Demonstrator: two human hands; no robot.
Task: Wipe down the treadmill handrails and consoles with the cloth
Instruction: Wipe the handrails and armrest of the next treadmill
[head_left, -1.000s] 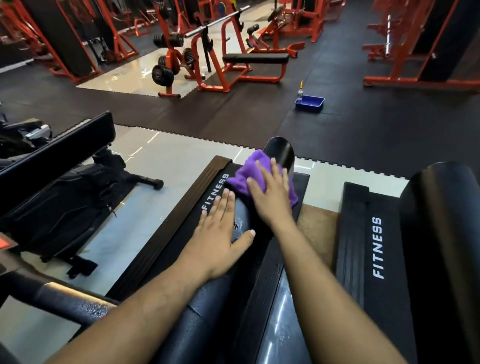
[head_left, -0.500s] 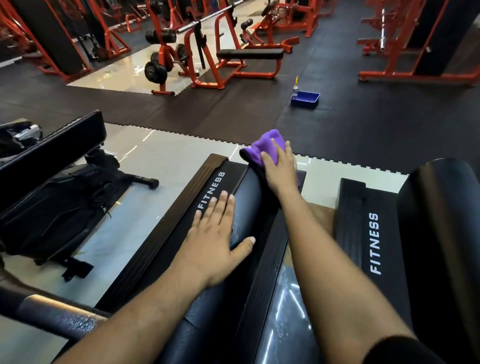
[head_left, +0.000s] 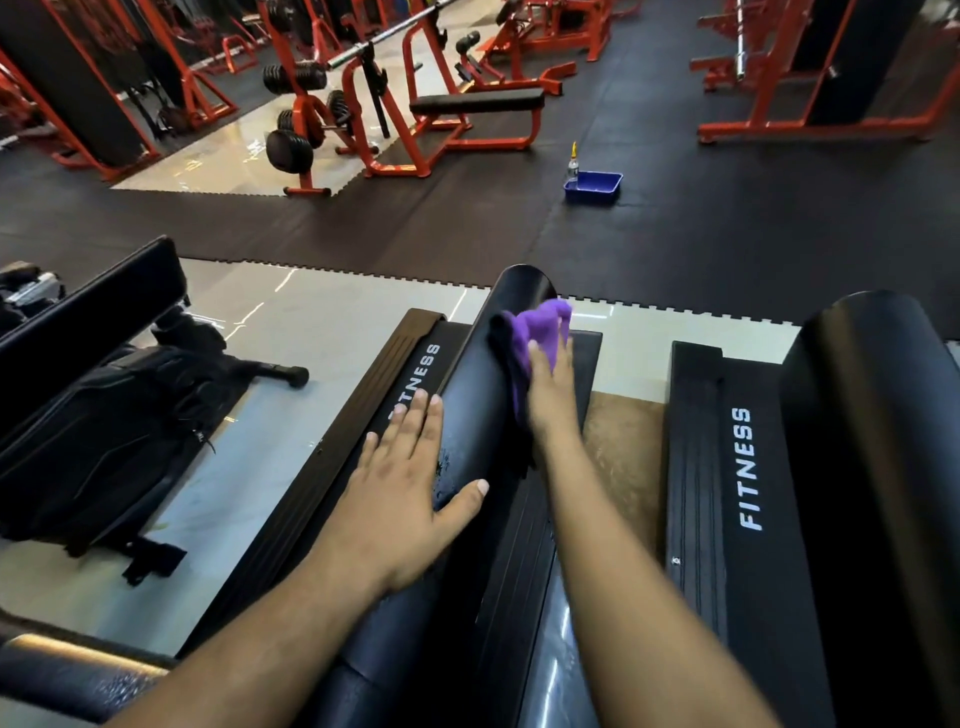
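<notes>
Left hand: the left hand (head_left: 402, 499) lies flat on the black handrail (head_left: 470, 415), fingers straight and together, thumb spread to the right side of the rail; it holds nothing.
Right hand: the right hand (head_left: 550, 387) presses the purple cloth (head_left: 537, 332) on the right side of the same handrail, near its far end. The hand is blurred, the fingers look stretched over the cloth, so it pushes more than it grips.
Cloth: bunched, purple, between the right palm and the rail; a part of it stands out beyond the fingertips.
Handrail: thick, round, black, it runs away from the camera; small wet drops shine on it just beside the left thumb.
Treadmill deck: under the rail, a dark side strip (head_left: 415, 374) with white letters, partly covered by the left fingers.
Second treadmill: at the right, 1 more strip with the word FITNESS (head_left: 748, 467) and another thick black rail (head_left: 872, 441).
Floor: a blue tray (head_left: 595, 187) with a small bottle (head_left: 573, 165) just beside it, well apart on the dark mat; red benches and weight racks (head_left: 415, 104) behind.
</notes>
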